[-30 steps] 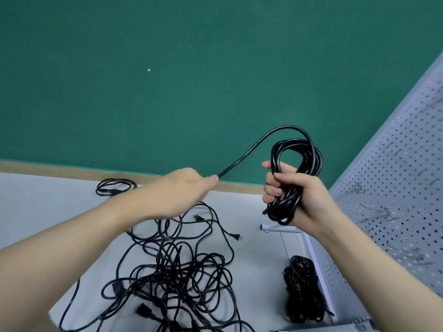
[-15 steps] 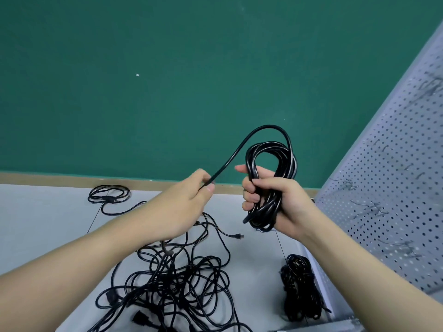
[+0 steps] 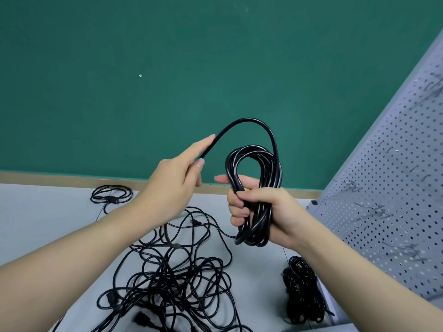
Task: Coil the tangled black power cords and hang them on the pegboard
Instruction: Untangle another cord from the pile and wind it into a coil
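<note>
The right hand [image 3: 261,212] is closing its fingers around the waist of a coiled cord [image 3: 254,192], keeping the finished loops bunched so they are not springing apart. The left hand [image 3: 177,180], at about ten o'clock from the coil, is pinching the free run [image 3: 242,122] between thumb and forefinger, arching it over the top, presumably to lay the next loop. The tangled cords [image 3: 172,279] are lying on the pale floor [image 3: 48,224] at six o'clock, apparently feeding this run. A finished bundle [image 3: 302,291] is resting at four o'clock beside the pegboard [image 3: 383,200], whose wire hooks [image 3: 369,207] at three o'clock are standing bare. A small looped cord [image 3: 111,196] is lying apart at nine o'clock.
</note>
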